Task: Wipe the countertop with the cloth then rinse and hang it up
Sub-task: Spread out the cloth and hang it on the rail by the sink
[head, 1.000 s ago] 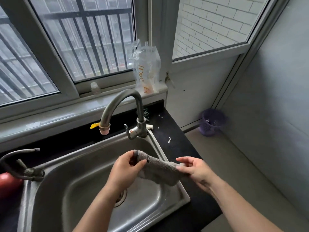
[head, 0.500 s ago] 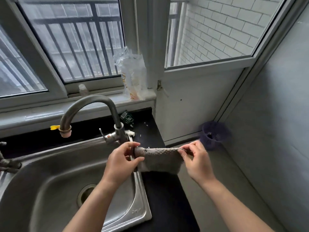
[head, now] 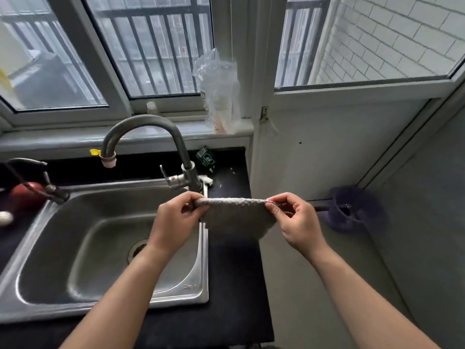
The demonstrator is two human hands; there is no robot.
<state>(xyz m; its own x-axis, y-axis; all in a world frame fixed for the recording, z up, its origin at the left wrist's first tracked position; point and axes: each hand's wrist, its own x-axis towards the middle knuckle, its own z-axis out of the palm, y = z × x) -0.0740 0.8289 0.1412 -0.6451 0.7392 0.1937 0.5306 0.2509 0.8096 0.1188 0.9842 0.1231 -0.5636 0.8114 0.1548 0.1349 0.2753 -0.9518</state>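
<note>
A grey fluffy cloth hangs stretched flat between my two hands, above the right rim of the steel sink and the black countertop. My left hand pinches the cloth's top left corner. My right hand pinches its top right corner. The cloth's upper edge runs level and its lower part hangs down. The curved tap stands just behind my left hand, with no water running from it.
A clear plastic bag stands on the windowsill. A small green packet lies behind the tap. A purple mesh basket sits on the floor to the right. A red object and a second tap are at far left.
Both hands lifted the cloth from over the sink basin to the right rim and pulled it out straight and level. The view has shifted, bringing the sink leftwards.
</note>
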